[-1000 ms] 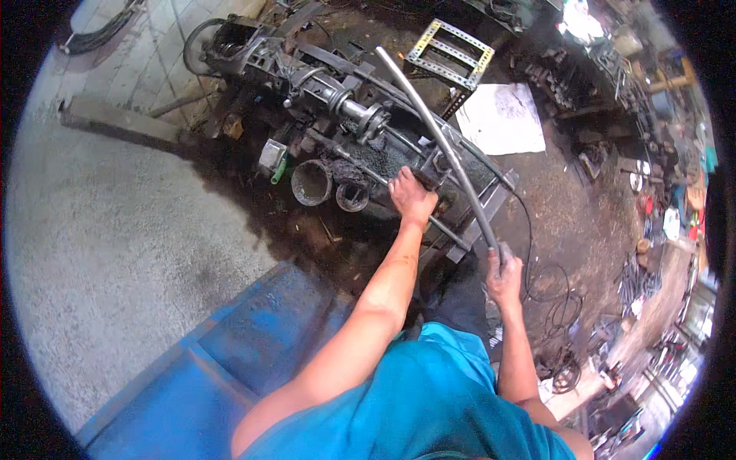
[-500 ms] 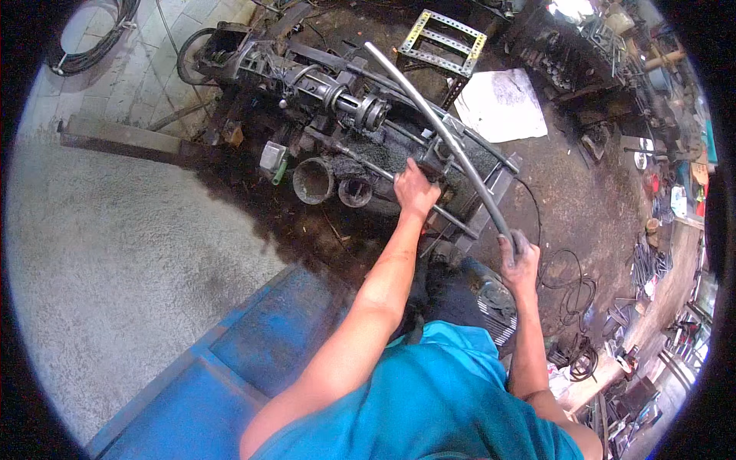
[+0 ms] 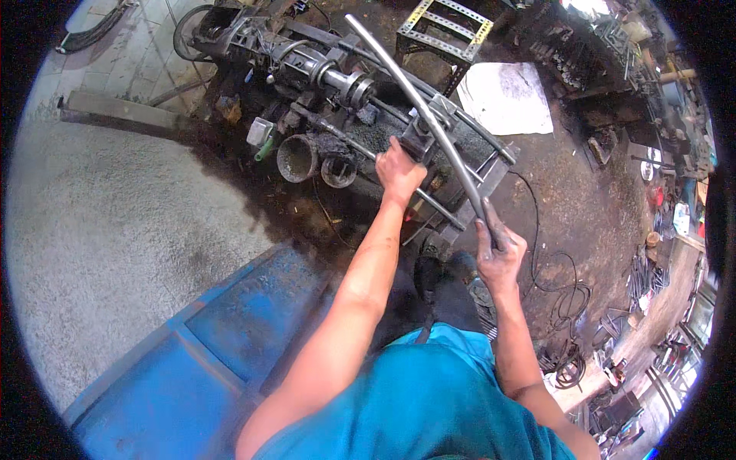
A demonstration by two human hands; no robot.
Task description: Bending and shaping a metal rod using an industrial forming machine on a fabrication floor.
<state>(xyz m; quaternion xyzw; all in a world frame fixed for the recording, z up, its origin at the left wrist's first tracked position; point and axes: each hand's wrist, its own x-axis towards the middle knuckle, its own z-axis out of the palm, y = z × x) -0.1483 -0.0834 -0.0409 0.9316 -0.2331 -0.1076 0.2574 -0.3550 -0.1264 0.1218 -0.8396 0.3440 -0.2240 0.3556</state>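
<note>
My right hand (image 3: 502, 253) is closed around the near end of a long grey metal bar (image 3: 414, 96), one finger stretched along it. The bar slants up and left over a dark, greasy machine; its far end is in the air. Whether it is hollow I cannot tell. My left hand (image 3: 400, 175) grips a dark block (image 3: 418, 142) on the machine's sliding carriage, with some fingers hidden beneath. Left of the carriage is a round metal chuck (image 3: 356, 90), apart from the bar. Steel guide rods (image 3: 441, 208) run along the machine past my left hand.
Two round metal cups (image 3: 297, 159) stand beside the machine. Beyond it are a yellow-and-white perforated metal stand (image 3: 446, 29) and a white sheet (image 3: 506, 98) on the floor. A blue metal panel (image 3: 253, 330) lies near left. Black cable (image 3: 563, 307) loops at right, beside cluttered scrap.
The view has shifted, so the machine appears farther up and left. My right hand has moved slightly against the bar, its finger now stretched along it. My left hand stays at the carriage.
</note>
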